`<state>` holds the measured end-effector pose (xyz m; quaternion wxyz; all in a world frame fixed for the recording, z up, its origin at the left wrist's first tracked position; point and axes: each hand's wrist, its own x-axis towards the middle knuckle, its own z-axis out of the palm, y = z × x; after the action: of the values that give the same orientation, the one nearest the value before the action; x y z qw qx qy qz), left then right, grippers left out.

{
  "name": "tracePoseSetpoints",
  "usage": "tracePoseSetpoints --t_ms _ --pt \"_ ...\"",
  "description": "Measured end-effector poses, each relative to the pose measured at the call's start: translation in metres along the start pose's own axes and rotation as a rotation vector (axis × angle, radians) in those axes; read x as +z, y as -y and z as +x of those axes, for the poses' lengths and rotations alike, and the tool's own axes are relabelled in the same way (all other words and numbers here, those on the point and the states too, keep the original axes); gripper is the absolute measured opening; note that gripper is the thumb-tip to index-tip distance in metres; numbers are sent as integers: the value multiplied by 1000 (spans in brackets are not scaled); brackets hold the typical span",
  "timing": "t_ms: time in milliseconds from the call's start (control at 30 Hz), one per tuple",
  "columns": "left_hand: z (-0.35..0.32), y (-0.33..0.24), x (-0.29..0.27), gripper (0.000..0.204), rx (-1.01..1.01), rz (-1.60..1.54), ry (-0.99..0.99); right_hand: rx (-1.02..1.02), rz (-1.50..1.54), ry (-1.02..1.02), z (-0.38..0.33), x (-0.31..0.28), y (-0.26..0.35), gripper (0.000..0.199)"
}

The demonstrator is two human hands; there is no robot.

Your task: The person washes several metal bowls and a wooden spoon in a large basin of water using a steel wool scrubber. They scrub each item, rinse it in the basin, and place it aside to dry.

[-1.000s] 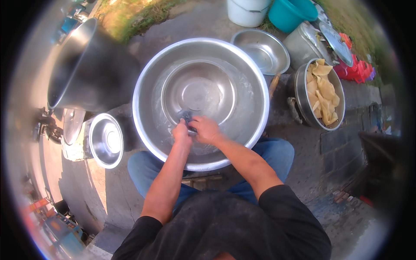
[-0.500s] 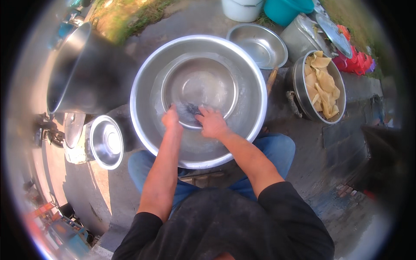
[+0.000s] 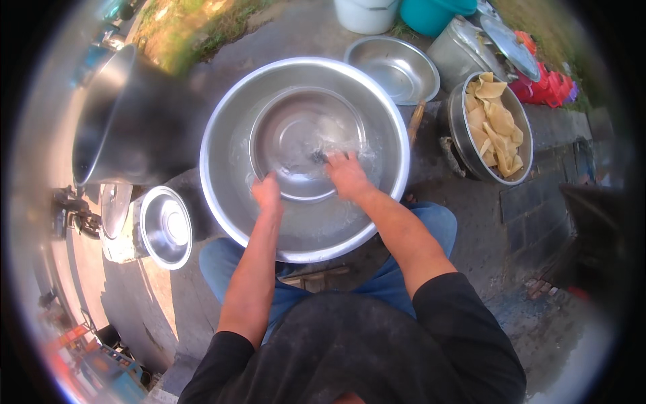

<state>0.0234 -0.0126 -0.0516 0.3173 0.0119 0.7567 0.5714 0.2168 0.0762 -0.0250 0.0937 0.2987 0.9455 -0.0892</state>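
Note:
A wide metal basin (image 3: 220, 128) holding water stands in front of my knees. Inside it lies a smaller round metal basin (image 3: 279, 135), tilted, with water over part of it. My left hand (image 3: 267, 191) is closed on the near-left rim of the smaller basin, its fingertips partly hidden. Against that basin's inner right side, my right hand (image 3: 347, 176) presses a dark grey steel wool scourer (image 3: 317, 157), mostly covered by the fingers. Water splashes around the scourer.
At the right, a metal pot (image 3: 459, 128) holds folded tan sheets (image 3: 498, 128). A shallow metal basin (image 3: 397, 67) and a wooden handle (image 3: 416, 121) lie beyond the big basin. On the left are a large dark pot (image 3: 134, 128) and a small metal bowl (image 3: 166, 225). White (image 3: 367, 15) and teal buckets (image 3: 434, 15) stand behind.
My right hand has moved right and slightly away from me with the scourer, up the basin's right side. Water now splashes there. My left hand keeps its place at the rim.

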Motion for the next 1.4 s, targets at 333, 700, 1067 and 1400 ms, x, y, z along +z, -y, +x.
tracePoseSetpoints --t_ms 333,700,1067,1400 --pt "-15 -1 8 31 -109 16 -37 9 307 96 -6 2 13 41" --pt "-15 -6 -4 18 56 179 -11 -59 354 74 -7 -8 19 44" --pt "11 6 -18 31 52 227 90 -140 348 31 -4 8 19 37" --pt "-28 -6 -6 32 -119 126 66 -100 424 3 -9 7 32 31"
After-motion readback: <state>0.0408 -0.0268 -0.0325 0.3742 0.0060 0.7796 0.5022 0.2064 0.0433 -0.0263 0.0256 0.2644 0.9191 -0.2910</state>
